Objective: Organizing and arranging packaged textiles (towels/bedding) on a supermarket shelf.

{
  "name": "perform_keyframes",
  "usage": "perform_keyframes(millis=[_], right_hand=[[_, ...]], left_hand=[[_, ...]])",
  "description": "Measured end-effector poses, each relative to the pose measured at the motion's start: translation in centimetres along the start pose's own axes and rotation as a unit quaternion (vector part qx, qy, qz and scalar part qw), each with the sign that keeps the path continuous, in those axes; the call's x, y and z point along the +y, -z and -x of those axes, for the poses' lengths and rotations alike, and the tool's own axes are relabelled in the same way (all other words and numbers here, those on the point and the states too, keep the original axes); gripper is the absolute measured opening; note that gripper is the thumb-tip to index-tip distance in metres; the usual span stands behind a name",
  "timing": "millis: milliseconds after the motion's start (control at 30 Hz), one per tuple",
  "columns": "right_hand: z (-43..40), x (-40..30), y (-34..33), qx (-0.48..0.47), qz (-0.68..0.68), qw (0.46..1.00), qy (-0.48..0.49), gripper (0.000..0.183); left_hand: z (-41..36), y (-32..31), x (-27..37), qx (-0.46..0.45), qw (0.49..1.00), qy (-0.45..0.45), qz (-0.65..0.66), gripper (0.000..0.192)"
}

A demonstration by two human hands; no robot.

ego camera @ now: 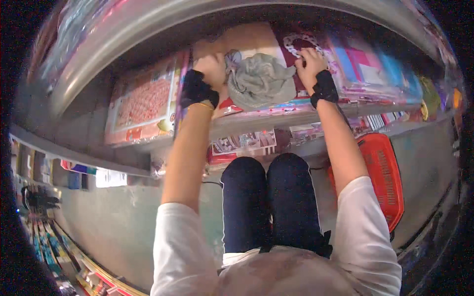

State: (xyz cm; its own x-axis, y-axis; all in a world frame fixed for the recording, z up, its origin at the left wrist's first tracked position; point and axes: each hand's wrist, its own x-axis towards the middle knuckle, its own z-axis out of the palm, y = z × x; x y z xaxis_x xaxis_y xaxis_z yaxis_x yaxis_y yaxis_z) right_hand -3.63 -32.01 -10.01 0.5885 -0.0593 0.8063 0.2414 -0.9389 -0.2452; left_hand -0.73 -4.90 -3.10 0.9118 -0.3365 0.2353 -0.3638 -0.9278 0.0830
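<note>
On a shelf of packaged goods before me lies a crumpled grey cloth (259, 79). My left hand (213, 70) is at the cloth's left edge, over a pale flat package (255, 35); it is blurred, and whether its fingers grip anything cannot be told. To the right of the cloth, my right hand (311, 66) rests with bent fingers on a dark red package with a white patterned ring (301, 40); no clear hold on it shows. Both wrists wear black bands.
Clear-wrapped packages with a red-speckled print (146, 100) lie at left, blue and pink ones (370, 70) at right. A rounded shelf edge (148, 27) arches above. More packages (244, 142) lie on a lower level. A red case (381, 177) stands on the floor at right.
</note>
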Motion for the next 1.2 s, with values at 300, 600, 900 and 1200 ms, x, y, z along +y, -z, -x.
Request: perform_keyframes(millis=[300,600,900,1200], right_hand=[[0.7,0.3,0.1,0.025,0.008,0.998,-0.053,0.016],[0.7,-0.5,0.2,0.023,0.002,0.999,-0.049,0.018],[0.6,-0.5,0.7,-0.020,0.057,0.997,-0.052,0.017],[0.8,-0.6,1.3,0.002,0.066,0.997,-0.047,0.018]], left_hand=[[6.0,2.4,9.3,0.019,0.974,-0.059,0.219,0.042],[3.0,-2.8,10.6,0.107,0.982,-0.143,0.052,0.060],[-5.8,-4.3,11.4,0.072,0.992,-0.091,0.053,0.048],[-12.4,-8.9,-0.7,0.224,0.973,-0.022,-0.047,0.034]])
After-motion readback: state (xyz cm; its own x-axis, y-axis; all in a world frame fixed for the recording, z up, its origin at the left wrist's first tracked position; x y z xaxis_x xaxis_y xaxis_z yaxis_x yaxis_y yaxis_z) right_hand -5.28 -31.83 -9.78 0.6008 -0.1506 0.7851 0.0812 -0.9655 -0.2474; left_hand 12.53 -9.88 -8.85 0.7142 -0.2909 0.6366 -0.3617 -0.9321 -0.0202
